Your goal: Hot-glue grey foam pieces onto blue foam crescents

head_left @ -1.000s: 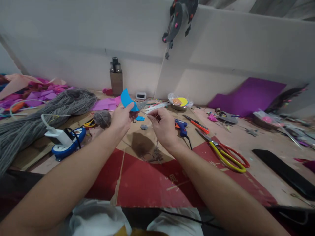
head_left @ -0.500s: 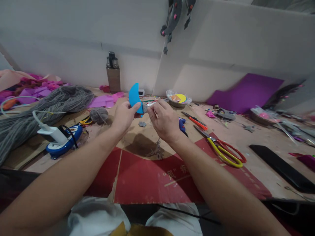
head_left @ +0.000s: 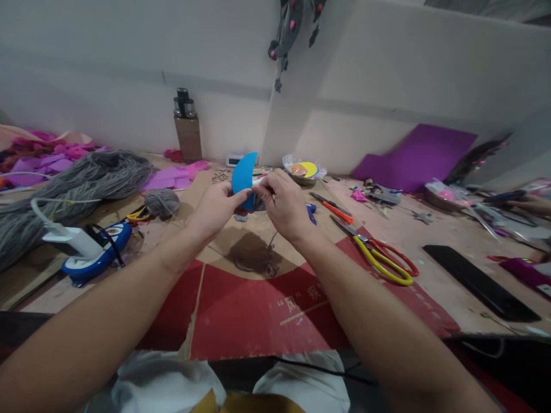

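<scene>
In front of me, a bright blue crescent cutout (head_left: 244, 172) is pinched between the thumb and fingers of my left hand (head_left: 215, 207). Grey yarn (head_left: 259, 203) is wound around the crescent's lower end. My right hand (head_left: 284, 202) is closed at that end, its thumb and fingertips pressed together on the yarn; the exact grip is partly hidden. Below the hands, a loose yarn tail (head_left: 271, 264) lies curled on the cardboard (head_left: 241, 315). A grey yarn ball (head_left: 162, 202) sits left of my left hand.
Red-and-yellow-handled scissors (head_left: 383, 258), orange-handled scissors (head_left: 338, 209) and a black phone-like slab (head_left: 480, 281) lie to the right. At left are a blue power strip (head_left: 97, 255) and a grey yarn skein (head_left: 81, 183). Another person's hand (head_left: 531, 203) shows at the far right.
The blue crescent has turned, its upper tip now leaning right, and both hands are closer together around it. The view has shifted slightly right. Another person's hand has appeared at far right.
</scene>
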Available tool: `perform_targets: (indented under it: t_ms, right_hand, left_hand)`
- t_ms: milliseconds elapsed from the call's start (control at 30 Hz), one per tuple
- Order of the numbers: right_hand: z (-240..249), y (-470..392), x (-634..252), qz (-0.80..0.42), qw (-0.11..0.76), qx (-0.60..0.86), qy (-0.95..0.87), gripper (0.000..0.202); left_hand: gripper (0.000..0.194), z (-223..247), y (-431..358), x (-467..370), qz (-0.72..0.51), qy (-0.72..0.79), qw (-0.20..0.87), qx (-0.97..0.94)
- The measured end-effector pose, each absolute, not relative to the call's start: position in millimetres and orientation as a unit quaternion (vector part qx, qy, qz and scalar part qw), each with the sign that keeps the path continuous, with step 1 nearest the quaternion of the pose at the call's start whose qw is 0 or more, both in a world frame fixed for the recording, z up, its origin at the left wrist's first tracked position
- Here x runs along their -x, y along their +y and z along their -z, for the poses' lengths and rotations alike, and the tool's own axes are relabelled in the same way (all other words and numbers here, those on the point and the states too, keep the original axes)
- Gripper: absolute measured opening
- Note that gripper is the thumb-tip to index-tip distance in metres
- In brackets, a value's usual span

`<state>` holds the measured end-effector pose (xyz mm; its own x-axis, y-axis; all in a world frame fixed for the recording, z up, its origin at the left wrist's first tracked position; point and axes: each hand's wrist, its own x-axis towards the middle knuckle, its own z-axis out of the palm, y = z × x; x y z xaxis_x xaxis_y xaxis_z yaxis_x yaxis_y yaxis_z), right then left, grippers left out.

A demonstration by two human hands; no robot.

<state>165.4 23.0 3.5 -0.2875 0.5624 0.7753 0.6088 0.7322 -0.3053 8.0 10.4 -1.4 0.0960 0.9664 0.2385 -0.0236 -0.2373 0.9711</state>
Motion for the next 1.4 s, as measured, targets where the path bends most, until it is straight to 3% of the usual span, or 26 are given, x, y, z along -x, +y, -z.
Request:
perform_targets:
  t_ms: [333,1000,1200,1400]
  right_hand:
    - [-4.0,26.7,-165.2,-0.106,0.545,0.358,-0.751,0.021]
    - [-12.2,26.6,-168.0,-0.322,0.513,0.369,-0.705,0.027]
    - [-14.4,28.1,-171.4,-0.302,0.493,0.392,-0.715,0.031]
    - [-17.2,23.6,-171.6,-0.208,0.483,0.414,-0.743,0.031]
  left_hand:
    - [0.032,-1.5,7.8,-7.2,-0.533,0.348,0.536,-0.555]
    - [0.029,-2.1,13.7,0.3,-0.481,0.348,0.535,-0.602]
    - [0.029,-3.2,14.3,3.7,-0.460,0.363,0.518,-0.623]
    - [0.025,-2.4,14.1,4.4,-0.448,0.384,0.488,-0.643]
